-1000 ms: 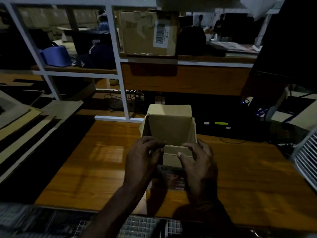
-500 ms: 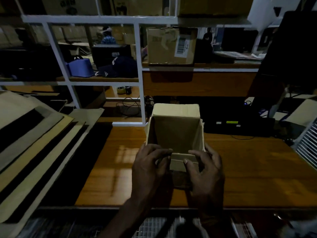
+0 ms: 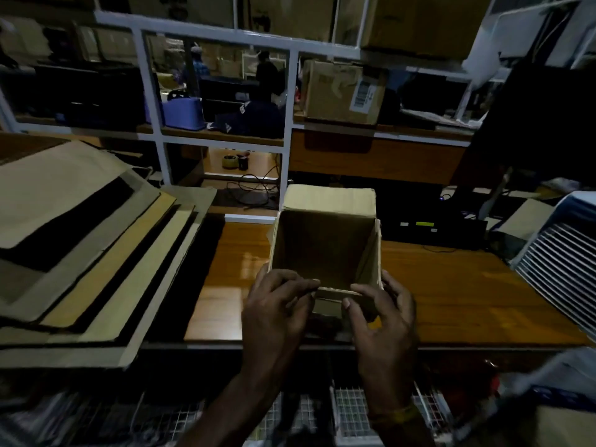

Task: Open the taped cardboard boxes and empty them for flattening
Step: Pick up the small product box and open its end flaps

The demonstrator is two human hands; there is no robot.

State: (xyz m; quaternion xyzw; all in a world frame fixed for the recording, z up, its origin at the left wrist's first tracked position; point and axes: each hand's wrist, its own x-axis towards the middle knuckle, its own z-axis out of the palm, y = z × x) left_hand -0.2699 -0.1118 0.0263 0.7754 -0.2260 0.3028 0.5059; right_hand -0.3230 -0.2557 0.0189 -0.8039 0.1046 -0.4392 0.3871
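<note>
Standing open on the wooden desk, the box is gripped at its near edge by left hand and right hand, fingers curled. Flattened cardboard lies stacked left; white shelving holds another carton in dim light.

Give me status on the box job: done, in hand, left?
Done: the open box on the table shows no contents, and flattened cardboard is stacked at left. In hand: left hand and right hand grip its near flap. Left: flattening it; a labelled box sits shelved.
</note>
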